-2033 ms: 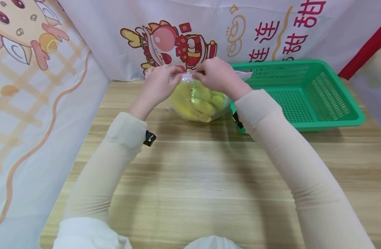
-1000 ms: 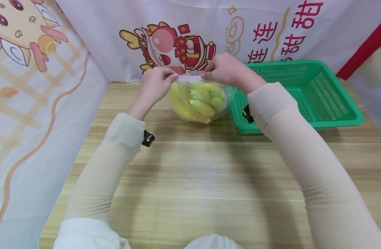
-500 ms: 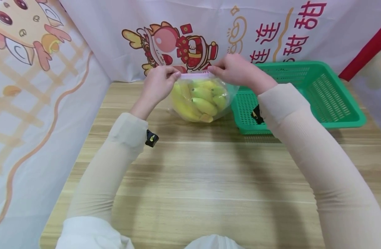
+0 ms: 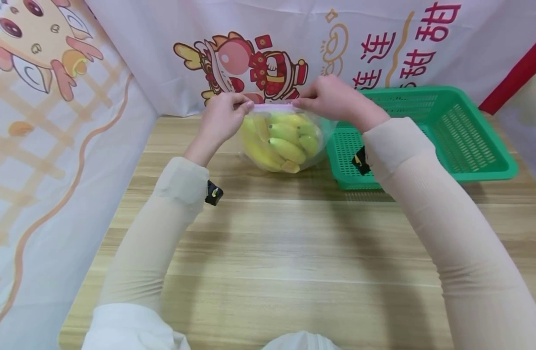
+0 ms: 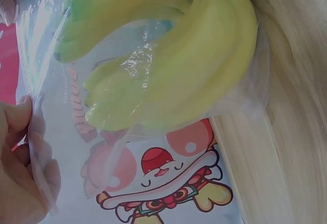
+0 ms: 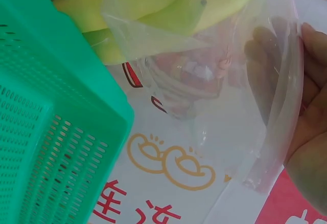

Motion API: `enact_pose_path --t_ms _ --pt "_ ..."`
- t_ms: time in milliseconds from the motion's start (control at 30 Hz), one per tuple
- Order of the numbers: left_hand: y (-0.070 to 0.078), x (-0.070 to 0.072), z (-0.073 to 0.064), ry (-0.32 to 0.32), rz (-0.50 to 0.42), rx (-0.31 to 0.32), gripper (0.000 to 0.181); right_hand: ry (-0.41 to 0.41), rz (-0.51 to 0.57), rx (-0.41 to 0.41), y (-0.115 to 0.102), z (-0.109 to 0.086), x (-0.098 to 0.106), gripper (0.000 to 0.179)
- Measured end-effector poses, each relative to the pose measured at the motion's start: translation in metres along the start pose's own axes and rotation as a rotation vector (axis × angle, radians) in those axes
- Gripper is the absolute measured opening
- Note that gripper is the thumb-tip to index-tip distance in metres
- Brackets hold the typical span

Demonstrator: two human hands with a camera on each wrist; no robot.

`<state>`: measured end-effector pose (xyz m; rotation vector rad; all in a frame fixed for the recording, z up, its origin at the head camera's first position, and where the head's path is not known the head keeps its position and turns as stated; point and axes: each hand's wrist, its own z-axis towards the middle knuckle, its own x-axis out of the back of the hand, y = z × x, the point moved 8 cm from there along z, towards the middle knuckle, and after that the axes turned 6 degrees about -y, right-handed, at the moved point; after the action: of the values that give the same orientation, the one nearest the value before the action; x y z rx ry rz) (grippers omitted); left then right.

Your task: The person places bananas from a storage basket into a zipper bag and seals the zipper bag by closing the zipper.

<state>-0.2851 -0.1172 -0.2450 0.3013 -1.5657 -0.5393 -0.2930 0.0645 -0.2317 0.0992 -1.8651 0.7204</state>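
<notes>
A clear zip bag (image 4: 322, 127) with a pale pink top strip (image 4: 272, 108) stands on the table at the back. Inside it are yellow-green bananas (image 4: 286, 149), filling most of its width. My left hand (image 4: 221, 117) pinches the strip near its left end. Farther right along the same edge, my right hand (image 4: 333, 98) pinches it between thumb and fingers. In the left wrist view, the left fingers (image 5: 18, 114) show against the bag's edge. The right wrist view has the right thumb (image 6: 314, 42) on the strip, with other fingers behind the clear film.
A green slotted basket (image 4: 482, 173) sits on the table just right of the bag, close to it. Behind both hangs a white printed cloth (image 4: 138, 43). Another patterned cloth (image 4: 44, 160) borders the left side. Wooden tabletop (image 4: 268, 262) stretches toward me.
My right hand has slid rightward along the strip, away from the left hand, leaving the strip stretched between them. The left hand has barely moved. Over the last half second both hands look nearly still.
</notes>
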Motion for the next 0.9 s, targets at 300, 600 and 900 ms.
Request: enact_pose_path --t_ms 300,600,900 --pt "-0.001 0.001 0.002 0.008 0.019 -0.008 0.035 -0.031 0.051 -0.058 0.010 0.000 0.002 0.045" --pt "-0.003 0.002 0.005 0.020 0.043 -0.007 0.034 -0.032 0.041 -0.069 0.014 -0.002 0.005 0.046" --pt "-0.003 0.006 0.004 0.031 0.101 -0.012 0.034 -0.009 0.042 -0.058 0.018 -0.002 0.008 0.046"
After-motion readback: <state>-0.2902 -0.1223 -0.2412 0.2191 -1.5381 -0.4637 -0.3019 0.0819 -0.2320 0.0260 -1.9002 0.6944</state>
